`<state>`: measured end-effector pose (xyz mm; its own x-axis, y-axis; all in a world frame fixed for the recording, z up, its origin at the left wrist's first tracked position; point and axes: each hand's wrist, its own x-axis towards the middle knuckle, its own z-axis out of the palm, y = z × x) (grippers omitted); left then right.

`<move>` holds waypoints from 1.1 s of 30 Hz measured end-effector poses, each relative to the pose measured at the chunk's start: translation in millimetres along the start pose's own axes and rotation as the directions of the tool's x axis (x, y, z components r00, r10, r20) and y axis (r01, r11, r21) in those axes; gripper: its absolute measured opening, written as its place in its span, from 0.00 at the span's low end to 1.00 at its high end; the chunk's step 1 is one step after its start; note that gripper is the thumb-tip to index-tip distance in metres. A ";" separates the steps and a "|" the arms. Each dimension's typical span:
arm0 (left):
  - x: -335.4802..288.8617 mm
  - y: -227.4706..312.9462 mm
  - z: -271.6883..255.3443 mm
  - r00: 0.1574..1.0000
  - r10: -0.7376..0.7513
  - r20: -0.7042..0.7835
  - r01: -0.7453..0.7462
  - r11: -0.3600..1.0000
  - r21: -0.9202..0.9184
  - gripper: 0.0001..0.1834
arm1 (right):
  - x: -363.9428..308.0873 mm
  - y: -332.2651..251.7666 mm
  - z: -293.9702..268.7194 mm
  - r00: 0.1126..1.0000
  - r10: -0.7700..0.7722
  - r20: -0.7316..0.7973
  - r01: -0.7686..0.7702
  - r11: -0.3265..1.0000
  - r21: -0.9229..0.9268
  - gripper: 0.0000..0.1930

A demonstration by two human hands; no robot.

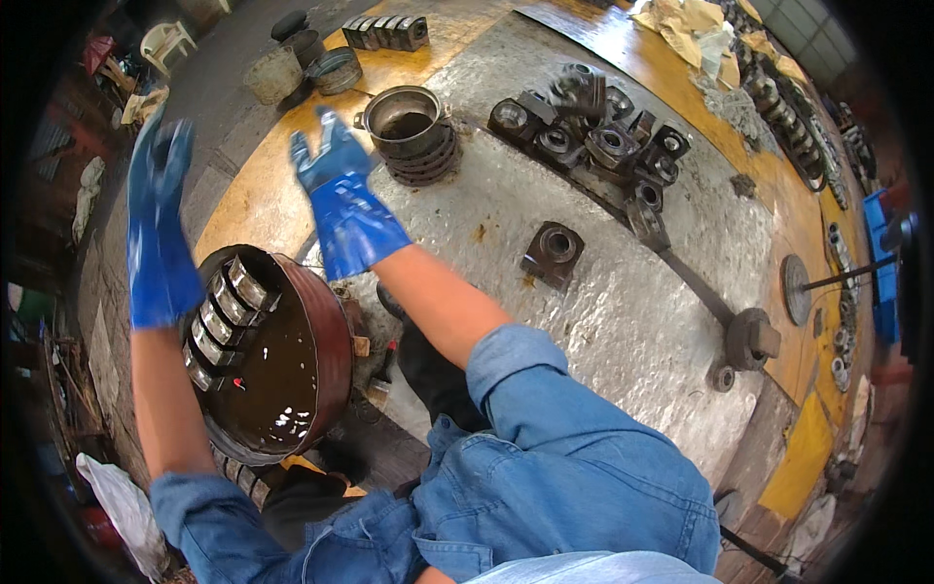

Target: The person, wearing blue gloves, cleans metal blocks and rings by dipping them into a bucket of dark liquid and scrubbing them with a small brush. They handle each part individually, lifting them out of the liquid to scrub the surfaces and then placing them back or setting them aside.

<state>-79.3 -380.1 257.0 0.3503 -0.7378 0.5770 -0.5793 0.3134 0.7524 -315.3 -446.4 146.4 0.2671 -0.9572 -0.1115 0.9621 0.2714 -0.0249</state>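
Long blue rubber gloves cover both of my hands. My left hand (161,170) is raised to the left, beyond the drum, its fingers stretched out and nothing in it. My right hand (333,156) also has its fingers apart and holds nothing. It is nearest to a two-handled metal pot (406,146) that rests on dark rings. Below my hands stands a cut-down reddish drum (329,336) of dark liquid. Several shiny metal blocks (226,310) sit in a row along its left side. A small red thing shows by the blocks.
On the metal tabletop (467,234) lie a single dark block with a round bore (555,253) and a cluster of similar greasy parts (608,136). A long-handled hammer (749,339) lies at the right. Tins (336,70) and a row of blocks (386,32) stand at the far side.
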 end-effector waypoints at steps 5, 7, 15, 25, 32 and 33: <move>-197.3 -12.0 -169.8 0.949 0.118 0.292 -0.302 0.602 0.739 0.32 | -68.2 77.7 -7.0 0.911 0.028 0.412 0.411 0.031 -0.911 0.25; -252.4 -28.7 -192.5 0.972 -0.218 -0.085 0.233 0.869 0.436 0.32 | -81.3 98.8 -19.2 0.843 0.118 0.525 0.537 -0.248 -0.806 0.24; -356.7 -53.2 -242.7 0.819 -0.470 -0.329 0.491 0.871 -0.022 0.25 | -82.5 205.1 -94.3 0.718 0.570 0.400 0.671 -0.411 -0.618 0.23; -404.1 -31.1 -275.8 0.616 -0.662 -0.427 0.487 0.746 -0.455 0.31 | -99.3 228.9 -149.1 0.459 0.885 -0.075 0.863 -0.465 -0.198 0.24; -428.9 -30.0 -299.4 0.542 -0.663 -0.517 0.509 0.748 -0.426 0.32 | -126.0 298.2 -195.7 0.361 0.847 -0.390 0.844 -0.475 -0.249 0.49; -431.1 -29.1 -303.7 0.525 -0.664 -0.533 0.512 0.746 -0.425 0.32 | -134.8 315.7 -197.8 0.375 0.834 -0.405 0.821 -0.502 -0.274 0.51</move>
<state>10.1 110.5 82.8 0.9605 -0.2768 -0.0273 0.0599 0.1100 0.9921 -58.2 -211.9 -42.9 0.8805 -0.0919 -0.4650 -0.2785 -0.8941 -0.3507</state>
